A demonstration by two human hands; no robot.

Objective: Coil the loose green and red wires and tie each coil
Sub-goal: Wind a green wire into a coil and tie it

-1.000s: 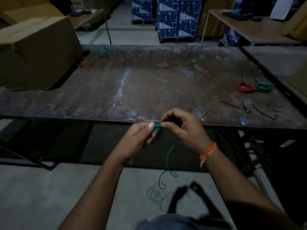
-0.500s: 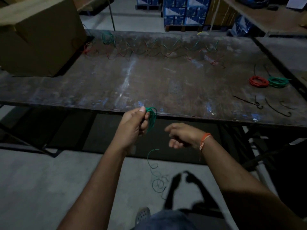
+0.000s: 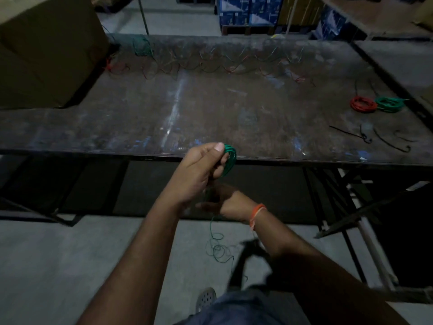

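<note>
My left hand (image 3: 201, 167) pinches a small green wire coil (image 3: 229, 158) between thumb and fingers, just in front of the table's near edge. The loose green tail (image 3: 216, 249) hangs down to the floor in tangled loops. My right hand (image 3: 222, 200) sits lower, partly hidden under the left wrist, where the tail passes; its grip is unclear. A finished red coil (image 3: 363, 104) and green coil (image 3: 389, 104) lie side by side at the table's right. Loose green and red wires (image 3: 210, 64) stretch along the far side.
The dark worn table (image 3: 164, 109) carries black ties (image 3: 389, 139) near its right front. A large cardboard box (image 3: 46, 48) stands at the far left. Blue cartons (image 3: 248, 10) are stacked behind. A second table (image 3: 398, 52) adjoins on the right.
My right hand left the coil and dropped down and left beneath my left wrist. My left hand kept hold of the green coil, which now sits at the table edge.
</note>
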